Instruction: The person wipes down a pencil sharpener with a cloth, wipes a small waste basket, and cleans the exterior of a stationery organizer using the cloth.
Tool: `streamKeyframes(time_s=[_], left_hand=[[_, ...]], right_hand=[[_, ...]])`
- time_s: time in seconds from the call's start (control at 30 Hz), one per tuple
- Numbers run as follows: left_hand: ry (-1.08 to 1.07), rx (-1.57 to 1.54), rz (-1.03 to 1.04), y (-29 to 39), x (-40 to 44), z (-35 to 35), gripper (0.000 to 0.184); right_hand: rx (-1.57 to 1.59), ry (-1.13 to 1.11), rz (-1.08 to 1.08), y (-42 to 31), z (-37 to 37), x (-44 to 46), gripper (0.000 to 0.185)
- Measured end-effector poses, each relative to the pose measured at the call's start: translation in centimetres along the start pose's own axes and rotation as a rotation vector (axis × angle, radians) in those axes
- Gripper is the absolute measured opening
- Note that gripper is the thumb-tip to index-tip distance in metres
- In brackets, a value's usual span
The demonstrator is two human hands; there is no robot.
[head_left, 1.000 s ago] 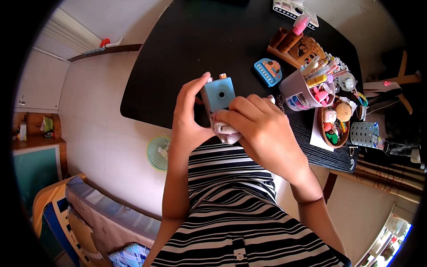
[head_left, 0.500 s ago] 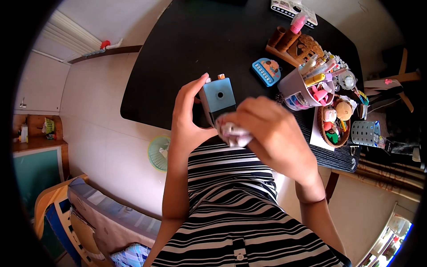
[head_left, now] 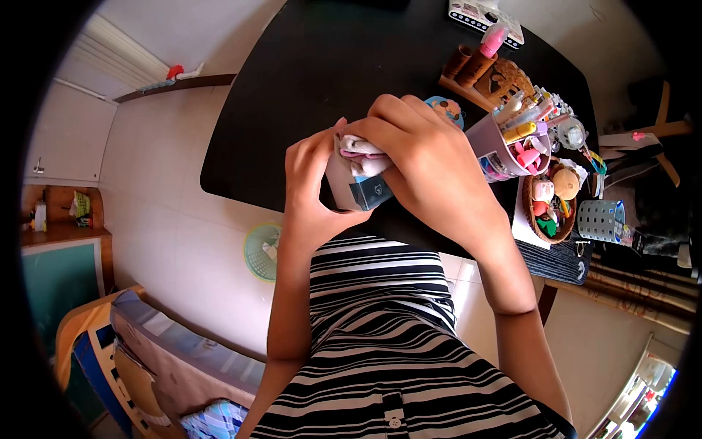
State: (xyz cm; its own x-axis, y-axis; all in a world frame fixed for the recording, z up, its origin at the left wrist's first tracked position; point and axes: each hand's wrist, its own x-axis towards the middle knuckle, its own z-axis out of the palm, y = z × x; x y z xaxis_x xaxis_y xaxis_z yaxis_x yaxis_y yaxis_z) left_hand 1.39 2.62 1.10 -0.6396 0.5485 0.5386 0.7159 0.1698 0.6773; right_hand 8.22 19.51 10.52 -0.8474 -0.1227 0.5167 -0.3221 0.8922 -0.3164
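Nearest you is the striped top [head_left: 376,329]. Just beyond it, your left hand [head_left: 303,175] holds a small box-shaped device [head_left: 371,194] over the near edge of the bench [head_left: 300,80]. That grip is partly open, curved round the box, with the thumb along the near end and a finger up at the far end. Your right hand [head_left: 435,164] has its grip closed on a folded cloth [head_left: 360,155], pressed to the upper face.

The box looks light and stiff, probably smooth plastic that could slip if squeezed unevenly; the side walls seem the sound place to hold it. The cloth looks soft and gives under the fingers. Part of the device's face is covered, so you cannot tell how it lies there.

Further on, toward the bench's right edge, stand a wicker basket [head_left: 572,219] of small toys and, beside it, a pale pen cup [head_left: 488,155]. A blue toy [head_left: 446,110] peeks out behind your right knuckles, near the wooden holder [head_left: 468,91]. A white gadget [head_left: 472,16] lies toward the far edge. Off the bench's left side, a green basket [head_left: 256,260] sits on the pale floor [head_left: 175,197], with a door [head_left: 69,139] beyond.
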Motion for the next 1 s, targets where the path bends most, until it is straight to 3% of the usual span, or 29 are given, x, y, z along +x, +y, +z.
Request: streamKeyframes(time_s=[0.4, 0.6, 0.73, 1.0], left_hand=[[0.008, -0.107, -0.075, 0.7, -0.1, -0.2, 0.103], [0.026, -0.125, -0.07, 0.3, -0.1, 0.0, 0.102], [0.043, -0.113, -0.006, -0.5, -0.2, 0.2, 0.1], [0.004, -0.147, 0.003, -0.7, 0.0, 0.1, 0.102]], right_hand=[[0.122, -0.136, 0.14, -1.7, -1.2, -3.8, 0.045], [0.163, -0.15, 0.178, -1.1, -1.4, -4.8, 0.037], [0.134, -0.051, 0.223, -0.6, -2.4, -4.5, 0.04], [0.118, -0.061, 0.225, 0.4, -1.4, -4.5, 0.039]])
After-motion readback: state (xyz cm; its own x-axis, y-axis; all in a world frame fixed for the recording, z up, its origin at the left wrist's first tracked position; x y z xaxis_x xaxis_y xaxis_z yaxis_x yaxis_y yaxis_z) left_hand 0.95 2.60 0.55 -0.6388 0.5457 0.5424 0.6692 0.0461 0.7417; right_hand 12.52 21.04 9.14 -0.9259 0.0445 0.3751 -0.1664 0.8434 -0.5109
